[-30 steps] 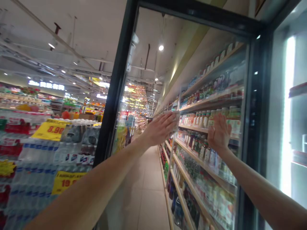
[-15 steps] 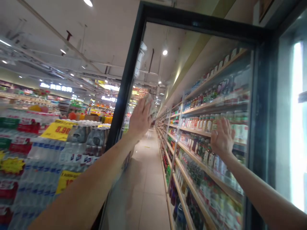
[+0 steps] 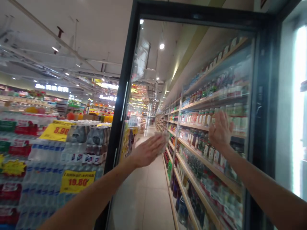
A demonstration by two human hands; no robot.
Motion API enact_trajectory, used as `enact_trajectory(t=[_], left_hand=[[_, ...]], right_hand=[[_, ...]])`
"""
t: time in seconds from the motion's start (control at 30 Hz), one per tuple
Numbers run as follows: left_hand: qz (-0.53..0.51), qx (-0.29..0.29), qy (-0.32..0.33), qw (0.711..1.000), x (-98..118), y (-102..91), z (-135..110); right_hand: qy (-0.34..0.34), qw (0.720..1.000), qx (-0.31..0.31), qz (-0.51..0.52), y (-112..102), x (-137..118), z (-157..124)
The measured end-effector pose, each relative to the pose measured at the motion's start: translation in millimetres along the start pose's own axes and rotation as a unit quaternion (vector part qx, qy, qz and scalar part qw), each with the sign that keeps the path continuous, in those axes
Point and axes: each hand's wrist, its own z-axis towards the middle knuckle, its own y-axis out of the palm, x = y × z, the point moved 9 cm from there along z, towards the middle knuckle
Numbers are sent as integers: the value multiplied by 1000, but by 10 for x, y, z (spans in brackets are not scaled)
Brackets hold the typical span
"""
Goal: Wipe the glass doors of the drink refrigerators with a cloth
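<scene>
An open glass door (image 3: 192, 73) with a thick dark frame stands before me. My left hand (image 3: 146, 151) lies flat at the middle of the pane, pressing a crumpled whitish cloth (image 3: 165, 139) to the glass; most of the cloth is hidden behind the fingers. Farther right, my right hand (image 3: 220, 131) rests against the same pane, fingers stretched out and nothing in it. Both hands are slightly blurred.
Shelves of bottled drinks (image 3: 206, 119) run along the aisle's right side, seen through or mirrored in the pane. Packs of bottled drinks (image 3: 40, 179) with yellow price signs (image 3: 78, 181) stand at left. A bright light strip (image 3: 298, 111) glows at far right.
My left hand has swept the cloth down and to the right across the glass, turning from fingers up to fingers pointing right. My right hand stays at nearly the same place.
</scene>
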Motion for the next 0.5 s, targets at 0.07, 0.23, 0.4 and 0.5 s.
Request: enact_trajectory(t=[0.07, 0.23, 0.4, 0.5], left_hand=[[-12, -6, -10, 1000, -41, 34, -29], [15, 85, -235, 968, -393, -31, -228], [-55, -61, 118, 990, 519, 271, -290], [-23, -2, -57, 998, 167, 177, -239]], right_hand=[[2, 1000, -6, -6, 12, -4, 5], [6, 1000, -18, -8, 15, -31, 10], [2, 1000, -16, -6, 11, -49, 9], [3, 1000, -18, -1, 10, -46, 9]])
